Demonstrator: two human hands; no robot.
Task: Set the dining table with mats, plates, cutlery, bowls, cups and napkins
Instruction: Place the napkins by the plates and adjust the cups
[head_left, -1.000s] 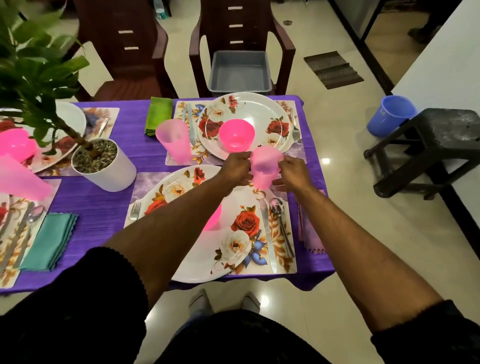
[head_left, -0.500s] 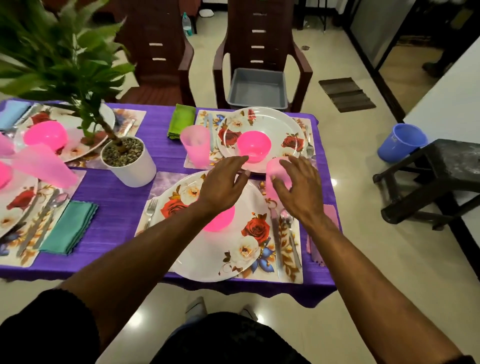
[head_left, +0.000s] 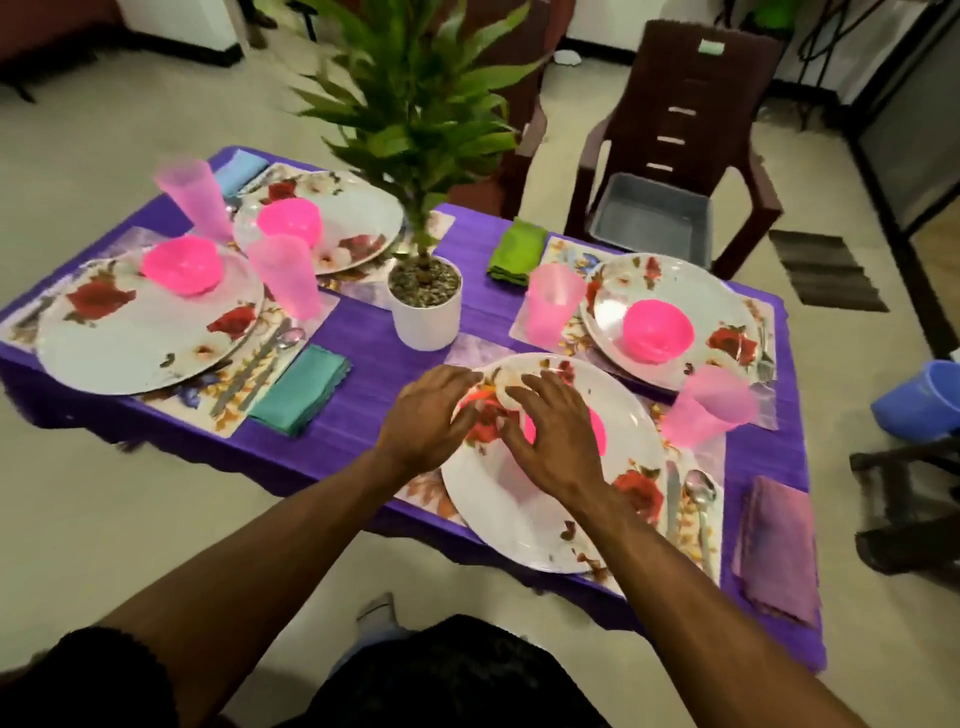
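With both forearms stretched over the near plate (head_left: 524, 514), left hand (head_left: 431, 415) and right hand (head_left: 553, 434) spread palm-down, fingers loose, each grip wide and holding nothing. Pink bowl (head_left: 597, 428) half hidden beneath the right hand, on that plate; pink cup (head_left: 704, 405) just right, on the worktop (head_left: 363, 421).

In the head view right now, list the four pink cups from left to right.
Far-left cup → cup beside the left plates → cup right of the plant pot → cup at the right edge.
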